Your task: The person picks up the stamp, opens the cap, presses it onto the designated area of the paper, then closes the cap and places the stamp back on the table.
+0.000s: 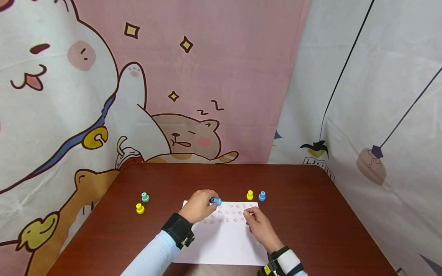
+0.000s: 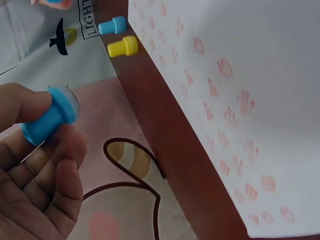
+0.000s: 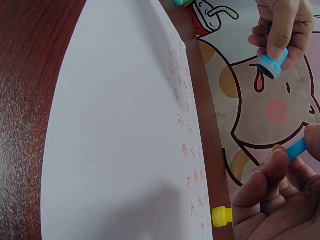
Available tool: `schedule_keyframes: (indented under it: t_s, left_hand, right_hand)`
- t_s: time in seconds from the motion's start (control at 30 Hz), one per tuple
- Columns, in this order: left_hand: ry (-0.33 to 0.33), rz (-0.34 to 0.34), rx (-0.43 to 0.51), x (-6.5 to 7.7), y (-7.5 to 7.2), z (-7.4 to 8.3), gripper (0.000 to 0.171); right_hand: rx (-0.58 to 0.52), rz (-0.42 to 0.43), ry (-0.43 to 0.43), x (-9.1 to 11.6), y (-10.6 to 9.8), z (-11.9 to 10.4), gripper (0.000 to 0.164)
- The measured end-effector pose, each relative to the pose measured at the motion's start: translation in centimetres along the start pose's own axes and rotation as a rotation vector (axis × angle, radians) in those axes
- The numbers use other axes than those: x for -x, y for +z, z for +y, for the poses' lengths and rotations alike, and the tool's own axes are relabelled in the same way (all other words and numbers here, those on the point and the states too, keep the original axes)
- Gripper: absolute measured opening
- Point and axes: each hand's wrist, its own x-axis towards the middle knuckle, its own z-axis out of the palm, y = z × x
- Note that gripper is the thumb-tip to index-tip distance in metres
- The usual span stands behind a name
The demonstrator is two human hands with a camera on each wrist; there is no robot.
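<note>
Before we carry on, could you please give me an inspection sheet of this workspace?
Surface: brown table.
Job's things: white paper with reddish prints; teal stamp and yellow stamp off its left side; second yellow stamp and blue stamp by its far right corner.
Clutter: nothing seen.
Hands: left hand pinches a second blue stamp near the paper's far edge; right hand pinches a small blue piece, mostly hidden.
Cables: nothing seen.
Surroundings: pink and white cartoon backdrop behind the table.
</note>
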Motion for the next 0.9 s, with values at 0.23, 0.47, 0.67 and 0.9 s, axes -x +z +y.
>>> schedule_keyframes:
  t_s: [0.23,0.47,0.67,0.9]
  left_hand:
    - [-0.053,-0.075,-0.055,0.3,-0.7,-0.8,0.01]
    - [-0.083,-0.138,-0.094,0.6,-1.0,-1.6,0.008]
    - [-0.107,-0.146,-0.155,1.1,-0.7,-2.4,0.004]
    - [-0.157,-0.2,-0.217,2.0,0.0,-3.5,0.006]
  right_hand:
    - [-0.004,0.008,-0.021,0.1,0.1,-0.1,0.028]
    - [-0.002,0.01,-0.02,0.0,0.1,0.0,0.027]
    - [-0.003,0.006,-0.01,0.0,0.2,0.0,0.029]
    - [-0.004,-0.003,0.02,0.1,0.4,0.2,0.028]
